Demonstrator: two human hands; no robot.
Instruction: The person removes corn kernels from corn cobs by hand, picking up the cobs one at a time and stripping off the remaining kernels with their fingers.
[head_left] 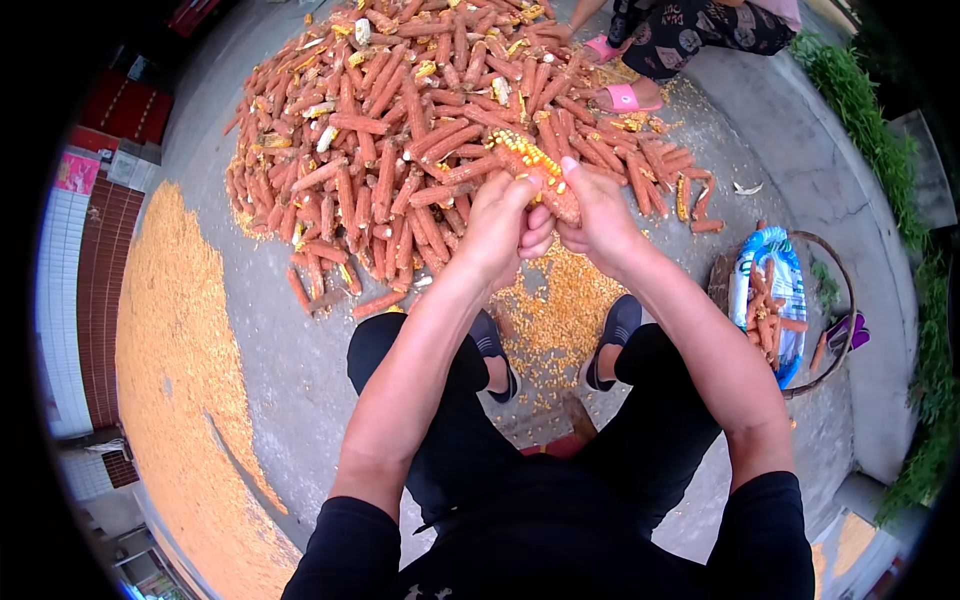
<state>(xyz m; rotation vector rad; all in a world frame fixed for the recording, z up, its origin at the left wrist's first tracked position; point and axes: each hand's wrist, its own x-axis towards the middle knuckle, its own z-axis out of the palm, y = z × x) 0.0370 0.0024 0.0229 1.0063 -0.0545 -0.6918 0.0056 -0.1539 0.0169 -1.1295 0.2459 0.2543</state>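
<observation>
Between both hands is a corn cob (530, 160), mostly stripped to its reddish core, with yellow kernels left along its upper side. My left hand (500, 215) is closed around its left and lower part. My right hand (600, 213) grips its right end, the thumb pressed against the cob near the kernels. Just beyond the hands rises a large heap of reddish corn cobs (390, 130), a few with yellow kernels still on them. Loose kernels (550, 315) lie on the ground below the hands, between my feet.
A wide layer of corn kernels (180, 330) covers the ground at left. To the right stands a basket (800, 300) with a blue-and-white lining and several cobs. Another person's leg (690, 40) and pink sandal (625, 98) are at the heap's far right. Green plants (860, 110) line the right edge.
</observation>
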